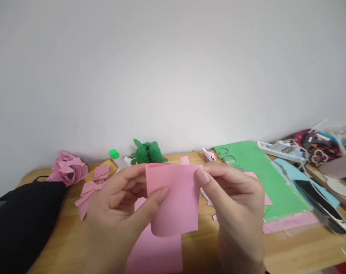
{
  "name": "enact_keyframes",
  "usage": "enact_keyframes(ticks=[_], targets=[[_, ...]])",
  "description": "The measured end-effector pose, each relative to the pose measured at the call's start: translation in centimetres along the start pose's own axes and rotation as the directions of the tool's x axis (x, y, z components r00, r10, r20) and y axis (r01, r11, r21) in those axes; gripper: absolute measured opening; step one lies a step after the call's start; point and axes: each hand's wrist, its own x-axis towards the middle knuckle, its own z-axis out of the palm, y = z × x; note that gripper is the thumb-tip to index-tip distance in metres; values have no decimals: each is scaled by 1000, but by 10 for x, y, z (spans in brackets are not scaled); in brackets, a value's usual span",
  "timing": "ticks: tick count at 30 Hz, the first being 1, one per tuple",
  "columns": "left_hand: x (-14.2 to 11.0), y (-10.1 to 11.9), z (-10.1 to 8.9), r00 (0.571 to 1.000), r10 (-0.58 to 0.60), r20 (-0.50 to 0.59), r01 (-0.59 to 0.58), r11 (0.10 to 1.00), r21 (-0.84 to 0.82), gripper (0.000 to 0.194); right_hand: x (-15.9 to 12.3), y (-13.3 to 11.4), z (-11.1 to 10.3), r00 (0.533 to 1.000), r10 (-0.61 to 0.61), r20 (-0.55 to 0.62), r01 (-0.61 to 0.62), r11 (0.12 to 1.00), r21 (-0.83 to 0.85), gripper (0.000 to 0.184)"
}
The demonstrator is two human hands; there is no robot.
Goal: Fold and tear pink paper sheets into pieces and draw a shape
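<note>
Both hands hold up a sheet of pink paper [180,201] above the table; it is bent over on itself, with a rounded fold toward the lower left. My left hand [118,211] grips its left side, thumb on the front face and fingers behind. At the upper right corner, my right hand [233,201] pinches the edge between thumb and fingertips. Below, another pink sheet [156,255] lies on the wooden table [200,257], partly covered by the held paper and my left hand.
Behind stand a green paper turtle [148,154], a green-capped glue stick [114,154] and a small tube [209,155]. Pink paper bows [88,196] and a crumpled pink bundle [68,167] lie left, near black cloth [27,224]. Rightward are green sheets [281,190] and a power strip [281,150].
</note>
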Motion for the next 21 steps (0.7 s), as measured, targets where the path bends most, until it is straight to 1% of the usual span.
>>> enact_keyframes(ticks=[5, 7, 10, 12, 15, 18, 21], targets=[[-1, 1, 1, 999, -11, 32, 12, 1000, -6, 31, -1, 2, 0, 1000, -29, -8, 29, 999, -25, 10], [0, 0, 0, 997, -40, 66, 43, 998, -45, 22, -2, 3, 0, 999, -37, 6, 37, 998, -41, 10], [6, -5, -6, 983, -64, 173, 83, 991, -105, 5, -2, 3, -1, 997, -60, 40, 63, 996, -57, 13], [10, -9, -12, 976, -63, 208, 89, 989, -118, 2, -2, 2, -2, 995, -85, 57, 88, 994, -60, 15], [13, -15, -17, 986, -61, 158, 81, 989, -123, 3, 0, 1, -4, 993, -104, 54, 108, 991, -80, 15], [12, -17, -17, 991, -65, 117, 81, 988, -131, 5, 0, 0, -5, 995, -96, 38, 100, 989, -112, 10], [10, -17, -16, 993, -83, 87, 96, 984, -147, 4, -2, 1, -4, 995, -97, 12, 98, 986, -138, 9]])
